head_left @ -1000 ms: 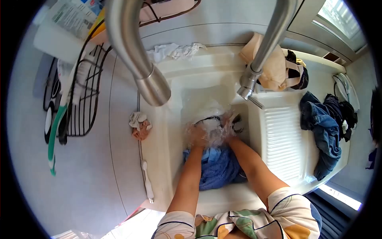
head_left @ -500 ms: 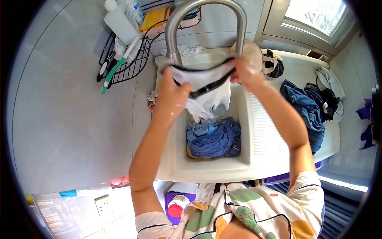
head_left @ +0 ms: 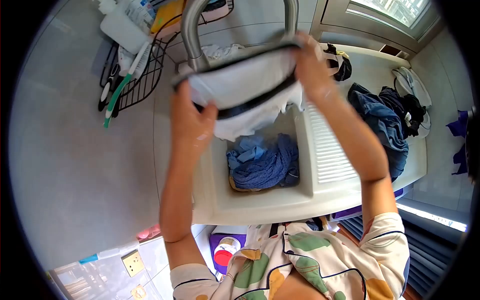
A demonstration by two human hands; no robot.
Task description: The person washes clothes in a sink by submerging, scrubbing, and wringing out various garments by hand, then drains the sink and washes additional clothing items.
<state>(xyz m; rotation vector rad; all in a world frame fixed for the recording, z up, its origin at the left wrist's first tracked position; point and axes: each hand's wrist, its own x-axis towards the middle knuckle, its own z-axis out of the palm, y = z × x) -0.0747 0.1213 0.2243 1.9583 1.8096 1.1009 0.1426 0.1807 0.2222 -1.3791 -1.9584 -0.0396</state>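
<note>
A white garment with a black waistband (head_left: pixel 245 82) is stretched wide over the sink (head_left: pixel 250 214), its opening towards me and its lower part hanging down. My left hand (head_left: pixel 192 120) grips one side of the band, thumb on the near edge. At the opposite side my right hand (head_left: pixel 315 72) is closed round the band, partly smeared by motion. Below the garment, bunched blue clothes (head_left: pixel 265 167) lie in water in the basin. The curved metal faucet (head_left: pixel 191 35) rises behind the garment, whose cloth hides part of it.
A ribbed washboard (head_left: pixel 335 150) adjoins the basin on the right, with a pile of dark clothes (head_left: pixel 382 122) beyond it. On the left wall, a wire rack (head_left: pixel 150 75) holds a white bottle (head_left: pixel 125 30) and a green-handled brush (head_left: pixel 125 85). A window (head_left: pixel 385 15) is at upper right.
Both hands have moved apart, the left one further left, stretching the waistband wider. The garment has come up closer to me. The view has shifted slightly.
</note>
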